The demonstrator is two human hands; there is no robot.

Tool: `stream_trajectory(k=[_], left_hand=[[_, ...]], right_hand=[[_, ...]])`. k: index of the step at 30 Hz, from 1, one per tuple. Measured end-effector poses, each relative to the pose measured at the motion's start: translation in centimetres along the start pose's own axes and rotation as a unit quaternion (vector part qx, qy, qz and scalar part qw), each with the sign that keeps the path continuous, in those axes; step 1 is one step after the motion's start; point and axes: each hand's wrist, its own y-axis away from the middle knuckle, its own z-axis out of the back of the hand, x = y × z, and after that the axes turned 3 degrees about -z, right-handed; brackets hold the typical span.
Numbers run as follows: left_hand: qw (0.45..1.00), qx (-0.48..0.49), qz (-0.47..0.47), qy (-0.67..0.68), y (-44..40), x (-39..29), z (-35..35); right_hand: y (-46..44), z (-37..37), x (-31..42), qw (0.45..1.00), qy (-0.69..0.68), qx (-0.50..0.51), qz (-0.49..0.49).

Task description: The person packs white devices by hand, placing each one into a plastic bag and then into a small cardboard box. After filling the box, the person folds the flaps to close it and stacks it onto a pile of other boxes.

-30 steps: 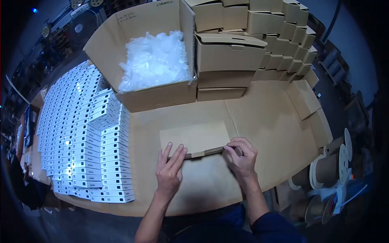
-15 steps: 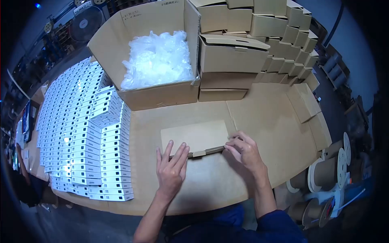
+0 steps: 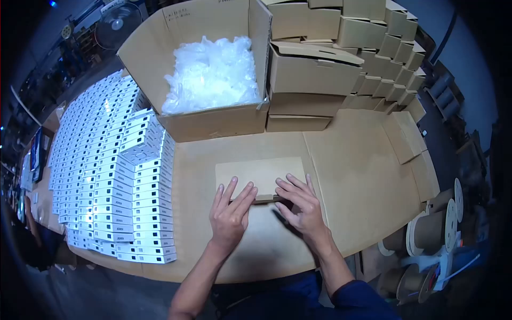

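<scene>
A small flat brown cardboard box (image 3: 259,170) lies on the cardboard-covered table in front of me, its lid down. My left hand (image 3: 229,213) rests on the left part of its front edge, fingers stretched out over the lid. On the right part of the same edge lies my right hand (image 3: 302,207), with fingers spread and thumb below the front side. Between the two hands a short piece of the front edge shows. Neither hand grips anything; the fingers cover much of the box's front.
Stacked white small boxes (image 3: 120,181) fill the table's left side. Behind stands a large open carton (image 3: 213,124) holding clear plastic bags (image 3: 213,74). Brown cardboard boxes (image 3: 314,74) are piled at the back right. Cable spools (image 3: 432,226) stand beyond the right edge.
My right hand has moved left from the box's right front corner, where its fingers were pinched, and now lies spread on the front edge. My left hand stays on the box.
</scene>
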Motion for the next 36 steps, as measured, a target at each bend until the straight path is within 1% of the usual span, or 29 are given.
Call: stream_trajectory(k=[3, 4, 7, 8, 9, 13, 17, 21, 24, 27, 29, 32, 36], left_hand=[[1.0, -0.014, 0.014, 0.011, 0.2, -0.2, -0.2], [1.0, -0.025, 0.004, 0.009, 0.6, 0.0, -0.5], [0.998, -0.068, -0.011, 0.006, 2.0, -0.1, -1.2], [0.996, -0.084, -0.01, 0.011, 2.4, -0.3, -1.3], [0.994, -0.104, -0.014, 0.016, 2.1, -0.5, -1.4], [0.989, -0.12, 0.083, -0.01, 0.6, -2.2, -0.8], [0.981, -0.086, 0.171, 0.035, 0.2, -2.7, -0.7], [0.978, -0.073, 0.188, 0.046, 0.3, -2.9, -0.1], [0.974, -0.07, 0.191, 0.094, 0.1, -2.5, 0.0], [0.954, -0.09, 0.192, 0.211, 0.3, -1.4, -1.1], [0.954, -0.086, 0.197, 0.209, 0.3, -1.3, -1.2], [0.957, -0.09, 0.201, 0.187, 0.2, -1.7, -1.3], [0.958, -0.089, 0.209, 0.174, -0.1, -1.9, -1.2]], right_hand=[[0.0, -0.9, 0.3, 0.999, 0.021, -0.02, 0.024], [0.1, -1.6, 0.5, 0.999, -0.003, -0.045, 0.004], [0.7, -2.8, 0.1, 0.994, -0.08, -0.078, -0.009], [1.1, -2.8, 0.0, 0.995, -0.043, -0.087, 0.005], [0.9, -2.9, 0.1, 0.995, -0.043, -0.093, 0.004], [0.3, -3.0, 0.5, 0.994, -0.022, -0.108, -0.016], [0.0, -2.8, 0.8, 0.994, -0.006, -0.105, -0.034], [0.3, -2.1, 1.1, 0.996, 0.005, -0.084, -0.038], [0.2, -1.8, 1.5, 0.996, 0.005, -0.071, -0.05], [0.2, -1.8, 1.7, 0.996, 0.007, -0.07, -0.052], [0.4, -2.0, 1.6, 0.996, 0.004, -0.082, -0.048], [0.6, -2.2, 1.1, 0.991, -0.041, -0.099, -0.083], [0.7, -2.3, 0.6, 0.995, -0.006, -0.093, -0.044]])
